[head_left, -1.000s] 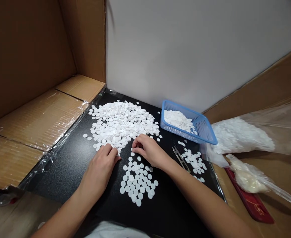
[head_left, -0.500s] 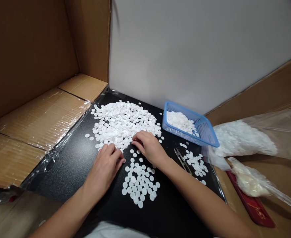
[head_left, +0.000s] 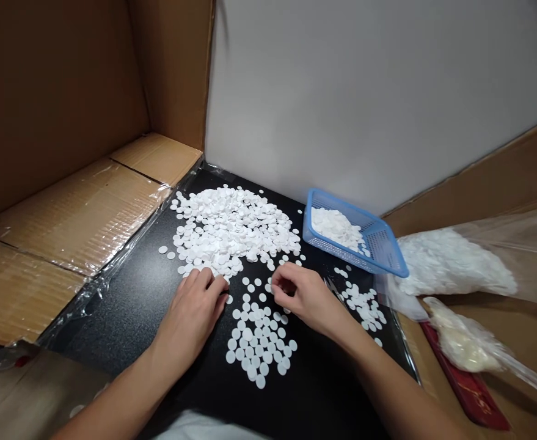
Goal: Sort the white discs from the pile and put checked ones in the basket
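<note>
Left hand (head_left: 190,318) flat, open, touching disc pile (head_left: 231,229); right hand (head_left: 307,299) fingertips pinched together, contents unclear.

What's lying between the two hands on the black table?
The head view shows loose white discs scattered on the black table between the left hand and the right hand, at the top of a small flat patch.
</note>
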Available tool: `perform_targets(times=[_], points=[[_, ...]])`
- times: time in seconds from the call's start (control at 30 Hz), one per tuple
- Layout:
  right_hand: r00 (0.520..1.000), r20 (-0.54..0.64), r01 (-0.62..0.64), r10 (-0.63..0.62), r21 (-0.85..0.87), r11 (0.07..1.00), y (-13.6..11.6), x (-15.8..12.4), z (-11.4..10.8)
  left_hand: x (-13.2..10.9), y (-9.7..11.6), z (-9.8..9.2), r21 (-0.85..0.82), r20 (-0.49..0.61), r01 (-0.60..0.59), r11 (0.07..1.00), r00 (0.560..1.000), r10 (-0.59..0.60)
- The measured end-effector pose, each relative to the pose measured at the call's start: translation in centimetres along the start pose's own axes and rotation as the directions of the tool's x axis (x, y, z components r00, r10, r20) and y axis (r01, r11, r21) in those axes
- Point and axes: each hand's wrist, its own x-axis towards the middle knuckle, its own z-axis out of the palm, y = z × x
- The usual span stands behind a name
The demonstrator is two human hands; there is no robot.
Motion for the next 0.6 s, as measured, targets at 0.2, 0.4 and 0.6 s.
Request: perform_targets(times=[0.2,0.4,0.6], points=[[0.983,0.029,-0.183,0.180,0.115,0.976,1.6,-0.9,0.1,0.3,-0.2,0.1,0.005,-0.020,-0.035,0.999,0.999,0.036],[0.992,-0.065,-0.108,0.105,-0.047,0.993,2.3,-0.6,-0.3,0.5,-0.4,0.1,-0.002,-0.028,-0.043,0.999,0.999,0.043],[0.984,-0.167,-0.051,0.054,0.026,0.998,3.3,-1.3,-0.5,0.7,-0.4,-0.1,-0.009,-0.045,-0.060,0.998,0.997,0.060]])
